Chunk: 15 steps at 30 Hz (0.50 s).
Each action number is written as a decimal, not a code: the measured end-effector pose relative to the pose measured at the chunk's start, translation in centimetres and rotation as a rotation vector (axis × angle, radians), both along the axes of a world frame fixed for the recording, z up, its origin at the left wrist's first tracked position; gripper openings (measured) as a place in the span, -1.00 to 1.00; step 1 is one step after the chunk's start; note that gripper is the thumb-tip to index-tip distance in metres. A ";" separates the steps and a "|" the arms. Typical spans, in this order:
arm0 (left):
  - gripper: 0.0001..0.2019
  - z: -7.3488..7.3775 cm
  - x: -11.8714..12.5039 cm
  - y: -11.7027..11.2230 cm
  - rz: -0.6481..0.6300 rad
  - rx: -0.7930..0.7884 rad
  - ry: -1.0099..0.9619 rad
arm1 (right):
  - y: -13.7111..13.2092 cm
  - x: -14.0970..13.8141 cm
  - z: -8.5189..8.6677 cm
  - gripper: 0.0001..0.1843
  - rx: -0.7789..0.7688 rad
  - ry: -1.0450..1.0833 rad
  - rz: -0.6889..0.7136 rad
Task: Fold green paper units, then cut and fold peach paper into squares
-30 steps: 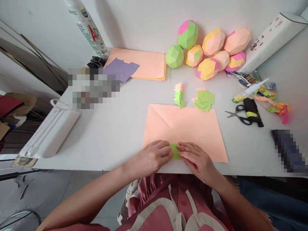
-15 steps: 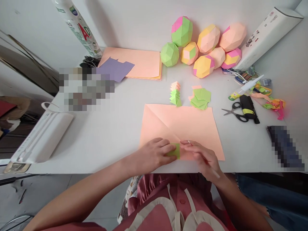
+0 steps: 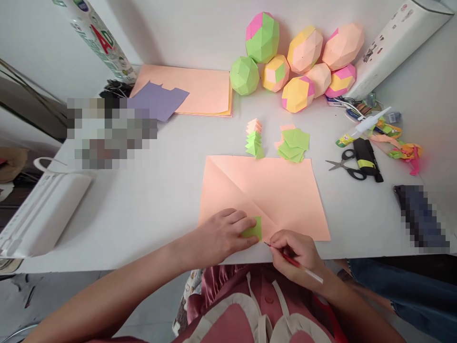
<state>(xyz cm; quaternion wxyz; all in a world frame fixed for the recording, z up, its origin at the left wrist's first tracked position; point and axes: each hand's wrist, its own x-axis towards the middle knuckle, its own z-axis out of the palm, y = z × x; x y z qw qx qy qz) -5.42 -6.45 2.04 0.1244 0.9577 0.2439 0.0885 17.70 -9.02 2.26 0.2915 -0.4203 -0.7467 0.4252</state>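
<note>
A large peach paper sheet (image 3: 285, 190) with a diagonal crease lies flat before me. On its lower edge is a small green paper square (image 3: 254, 229). My left hand (image 3: 228, 233) presses this square down with spread fingers, thumb along the near side, and partly covers it. My right hand (image 3: 298, 255) is closed around a red pen (image 3: 293, 261). The pen is tilted, its tip beside the green square's lower right corner at the sheet's near edge. I cannot tell whether the tip touches the paper.
Faceted paper balls (image 3: 262, 38) sit at the back wall. Folded green and peach pieces (image 3: 254, 140) and a stack of green cut papers (image 3: 294, 143) lie beyond the sheet. Scissors (image 3: 344, 164) and a glue bottle (image 3: 360, 127) are to the right, a white device (image 3: 53, 209) to the left.
My right hand has brought the pen from the green square's upper right down to its lower right corner, turning the tip toward the paper. The left hand still presses the square.
</note>
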 end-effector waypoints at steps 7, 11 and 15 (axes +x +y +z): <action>-0.70 0.0 0.1 0.0 0.005 -0.001 -0.022 | 0.2 -0.4 -0.1 -0.85 0.090 0.027 0.019; -0.71 -0.1 0.0 0.0 0.002 -0.003 -0.034 | 0.3 -0.4 0.0 -0.86 0.080 0.023 0.023; -0.71 -0.1 0.0 -0.1 0.010 -0.006 -0.031 | 0.2 -0.4 -0.2 -0.86 0.087 0.010 0.025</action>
